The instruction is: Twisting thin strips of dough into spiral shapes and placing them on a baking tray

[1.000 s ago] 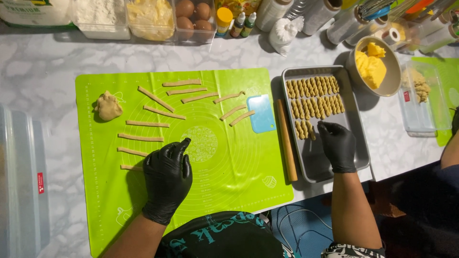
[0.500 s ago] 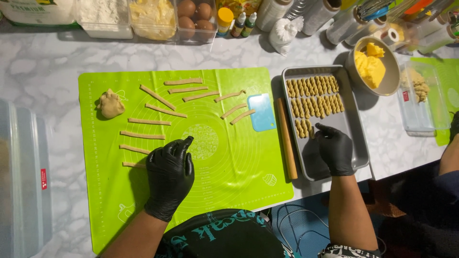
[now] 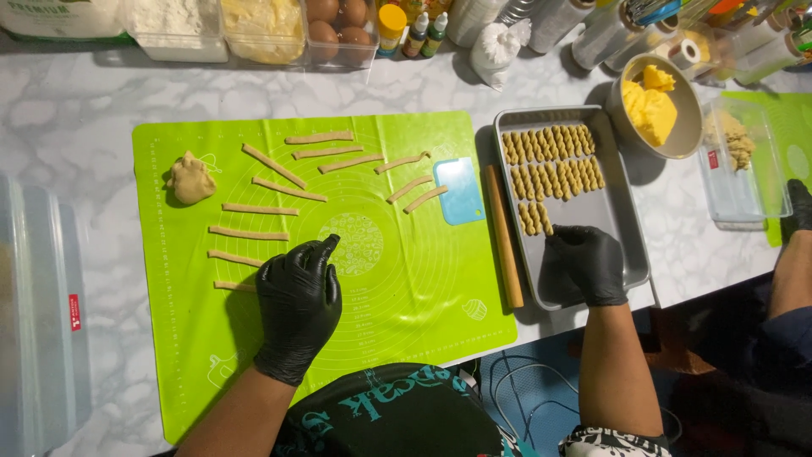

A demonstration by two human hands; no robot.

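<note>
Little has moved since the earlier frames: the left hand (image 3: pixel 298 311) stays flat on the green silicone mat (image 3: pixel 406 279), fingers extended and together, gripping nothing, its fingertips beside the near ends of the dough strips (image 3: pixel 250 232), the nearest strip (image 3: pixel 233 286) just touching its side. Meanwhile the right hand (image 3: pixel 589 264) has drifted only slightly, resting palm-down in the bare near part of the grey baking tray (image 3: pixel 630 211), fingers loosely curled, just near of the twisted dough pieces (image 3: pixel 550 165); whether it pinches 1 is unclear. Between hands lie a wooden rolling pin (image 3: pixel 504 237) and blue scraper (image 3: pixel 459 191). Open mat remains right of the left hand; the table edge sits close on the near side. A dough lump (image 3: pixel 191 178) sits far left.
</note>
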